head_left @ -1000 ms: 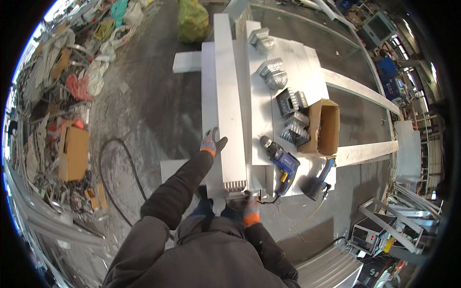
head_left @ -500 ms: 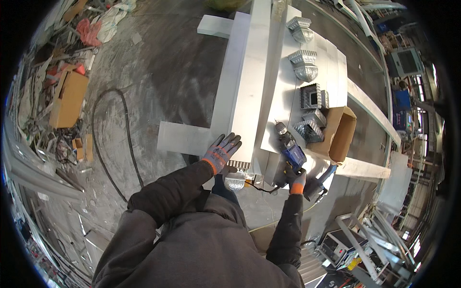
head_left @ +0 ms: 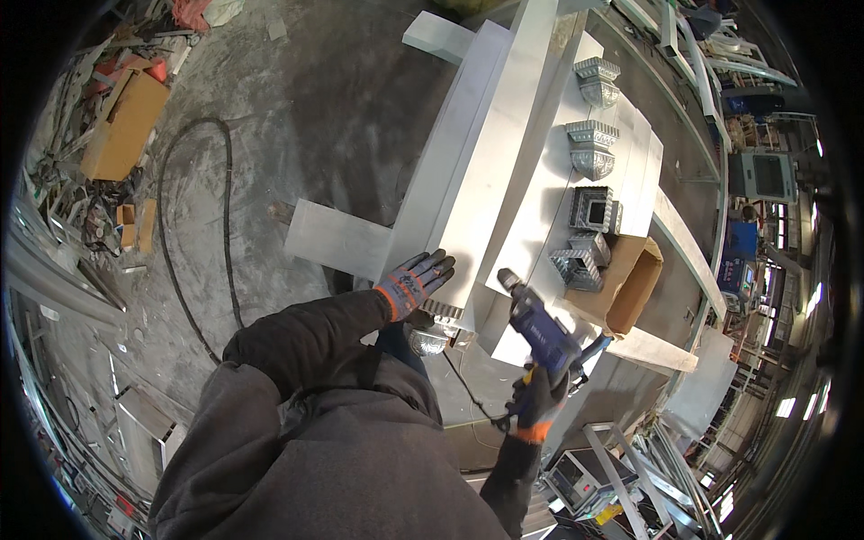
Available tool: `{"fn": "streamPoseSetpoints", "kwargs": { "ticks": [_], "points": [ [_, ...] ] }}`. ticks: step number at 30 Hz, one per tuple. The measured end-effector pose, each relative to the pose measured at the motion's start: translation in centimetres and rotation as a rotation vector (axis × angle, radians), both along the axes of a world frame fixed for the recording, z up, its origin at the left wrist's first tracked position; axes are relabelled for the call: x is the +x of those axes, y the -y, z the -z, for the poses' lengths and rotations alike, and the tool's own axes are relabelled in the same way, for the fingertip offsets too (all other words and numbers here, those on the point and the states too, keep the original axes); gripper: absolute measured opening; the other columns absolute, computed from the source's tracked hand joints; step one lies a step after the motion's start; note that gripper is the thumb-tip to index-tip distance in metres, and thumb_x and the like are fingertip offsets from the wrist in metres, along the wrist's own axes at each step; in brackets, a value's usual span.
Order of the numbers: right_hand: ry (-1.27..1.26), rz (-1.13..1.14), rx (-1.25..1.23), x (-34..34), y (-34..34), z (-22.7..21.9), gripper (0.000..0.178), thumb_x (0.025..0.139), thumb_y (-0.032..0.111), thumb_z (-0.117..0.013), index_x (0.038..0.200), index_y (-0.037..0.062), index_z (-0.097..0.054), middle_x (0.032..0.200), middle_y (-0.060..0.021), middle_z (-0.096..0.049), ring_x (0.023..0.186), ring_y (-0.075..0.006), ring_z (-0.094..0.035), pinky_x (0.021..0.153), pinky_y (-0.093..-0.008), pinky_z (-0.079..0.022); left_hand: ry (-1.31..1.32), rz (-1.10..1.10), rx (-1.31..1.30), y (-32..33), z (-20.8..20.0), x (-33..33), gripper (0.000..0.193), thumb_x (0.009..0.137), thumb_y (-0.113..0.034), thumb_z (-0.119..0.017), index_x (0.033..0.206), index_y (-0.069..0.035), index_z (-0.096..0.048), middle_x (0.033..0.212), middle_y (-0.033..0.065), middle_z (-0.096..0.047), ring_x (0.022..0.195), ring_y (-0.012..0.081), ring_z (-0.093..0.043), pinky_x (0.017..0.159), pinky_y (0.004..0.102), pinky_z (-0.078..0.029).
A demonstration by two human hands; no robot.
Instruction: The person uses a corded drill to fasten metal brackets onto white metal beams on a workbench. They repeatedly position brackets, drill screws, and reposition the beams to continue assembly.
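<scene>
My left hand [head_left: 418, 283], in a grey glove with an orange cuff, lies with fingers stretched on the near end of a long white metal beam [head_left: 490, 157]. A silvery, ornamented metal cap [head_left: 430, 338] sits at that end, partly hidden under my sleeve. In my right hand [head_left: 538, 396], gloved the same way, is a blue power drill [head_left: 543, 335], its grip wrapped by my fingers. The drill's chuck points up and left, toward the beams, and a black cord hangs from its handle. Whether a bit is fitted is too small to tell.
Several matching metal caps [head_left: 593, 148] stand in a row on the beams to the right. An open cardboard box [head_left: 637, 292] is beside them. A crosswise metal bar [head_left: 337, 241] juts out left. On the floor lies a black cable [head_left: 229, 189]; scrap and a carton [head_left: 126, 126] lie far left.
My right hand has raised the drill off the beams, nearer to me, so it looks larger. My left hand stays on the beam's end. The whole view has turned slightly.
</scene>
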State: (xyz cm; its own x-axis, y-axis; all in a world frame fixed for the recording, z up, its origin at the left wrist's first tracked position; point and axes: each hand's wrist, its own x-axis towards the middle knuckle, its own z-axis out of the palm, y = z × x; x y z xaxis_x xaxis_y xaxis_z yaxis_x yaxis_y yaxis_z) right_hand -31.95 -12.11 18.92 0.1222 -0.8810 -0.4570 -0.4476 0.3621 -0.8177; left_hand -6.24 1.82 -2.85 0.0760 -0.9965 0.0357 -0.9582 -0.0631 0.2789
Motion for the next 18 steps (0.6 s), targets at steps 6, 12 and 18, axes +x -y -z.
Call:
{"fn": "streamPoseSetpoints", "kwargs": {
  "ticks": [6, 12, 18],
  "points": [
    [-0.254, -0.143, 0.073, 0.1, -5.5, -4.6, 0.022, 0.092, 0.013, -0.074, 0.102, 0.0061, -0.057, 0.065, -0.0081, -0.064, 0.046, -0.0118, -0.055, 0.038, -0.0278, -0.037, -0.214, -0.008, -0.019, -0.1, 0.0, 0.1, 0.086, 0.085, -0.036, -0.066, 0.159, -0.004, -0.034, 0.168, 0.0137, -0.031, 0.157, 0.0305, -0.026, 0.129, 0.043, -0.023],
    [-0.37, -0.119, 0.154, 1.9, -8.1, -3.9, 0.025, 0.091, 0.016, -0.072, 0.108, 0.0076, -0.055, 0.063, -0.0086, -0.061, 0.043, -0.0143, -0.054, 0.037, -0.0292, -0.037, -0.151, -0.036, -0.069, -0.2, 0.7, -0.1, 0.074, 0.091, -0.026, -0.059, 0.159, -0.006, -0.035, 0.168, 0.0122, -0.031, 0.157, 0.0283, -0.027, 0.129, 0.042, -0.024],
    [-0.414, -0.144, 0.1, 2.5, -9.1, -4.0, 0.026, 0.091, 0.017, -0.072, 0.107, 0.0077, -0.054, 0.062, -0.0074, -0.062, 0.043, -0.0129, -0.052, 0.037, -0.0291, -0.036, -0.122, -0.052, -0.051, -0.1, 1.2, -0.5, 0.066, 0.098, -0.022, -0.049, 0.16, -0.007, -0.032, 0.169, 0.0103, -0.029, 0.157, 0.0273, -0.027, 0.129, 0.0413, -0.024]
  ]
}}
